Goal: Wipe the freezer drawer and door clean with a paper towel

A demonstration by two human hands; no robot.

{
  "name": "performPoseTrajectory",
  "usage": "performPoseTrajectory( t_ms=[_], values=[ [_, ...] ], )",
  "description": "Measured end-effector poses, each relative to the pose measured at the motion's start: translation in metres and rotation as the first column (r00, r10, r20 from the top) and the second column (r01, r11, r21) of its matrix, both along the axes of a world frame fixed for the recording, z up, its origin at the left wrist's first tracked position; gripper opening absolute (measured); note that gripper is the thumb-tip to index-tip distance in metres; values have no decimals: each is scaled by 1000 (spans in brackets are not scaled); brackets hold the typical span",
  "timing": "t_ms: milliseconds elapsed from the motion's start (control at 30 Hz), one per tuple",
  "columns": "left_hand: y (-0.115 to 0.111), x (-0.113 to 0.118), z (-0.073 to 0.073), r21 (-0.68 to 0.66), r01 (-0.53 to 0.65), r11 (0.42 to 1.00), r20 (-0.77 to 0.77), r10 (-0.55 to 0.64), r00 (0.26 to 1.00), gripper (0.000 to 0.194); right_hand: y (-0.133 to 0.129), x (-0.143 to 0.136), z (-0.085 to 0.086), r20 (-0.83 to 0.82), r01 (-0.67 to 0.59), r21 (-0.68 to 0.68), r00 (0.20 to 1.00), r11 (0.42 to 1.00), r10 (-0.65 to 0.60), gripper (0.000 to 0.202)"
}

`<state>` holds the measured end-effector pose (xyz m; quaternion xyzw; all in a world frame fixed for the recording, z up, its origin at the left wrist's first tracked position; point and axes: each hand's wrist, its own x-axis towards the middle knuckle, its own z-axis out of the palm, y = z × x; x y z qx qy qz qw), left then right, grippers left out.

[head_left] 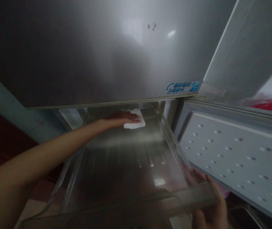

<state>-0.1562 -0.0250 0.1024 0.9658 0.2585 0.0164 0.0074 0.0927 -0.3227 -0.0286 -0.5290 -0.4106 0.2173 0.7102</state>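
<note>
A clear plastic drawer [126, 173] is pulled out from beneath the upper door of a fridge. Toward its back, my left hand [123, 117] reaches in and holds a folded white cloth [135, 122] against the drawer's bottom, with the fingers stretched over the cloth. My right hand [209, 203] is closed around the front right corner of the drawer, the thumb below and the fingers along the side. Part of that hand shows blurred through the plastic.
The shut grey upper door [90, 57] hangs over the drawer's back, with a blue-lettered sticker [182, 88] at its lower edge. To the right, the lower door [231, 149] stands open, its dimpled white inner panel close beside the drawer. Red plastic [271, 103] lies beyond it.
</note>
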Motion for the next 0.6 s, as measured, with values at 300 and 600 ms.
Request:
performPoseTrajectory(
  t_ms=[300, 600],
  values=[
    [2, -1, -12, -59, 15, 998, 80, -10, 997, 49, 1, 0, 5, 11, 8, 2, 1000, 1000, -8, 75],
    [-118, 8, -31, 64, 378, 924, -34, -376, 926, 45, 1, 5, 2, 46, 36, 12, 998, 999, -37, 74]
  ],
)
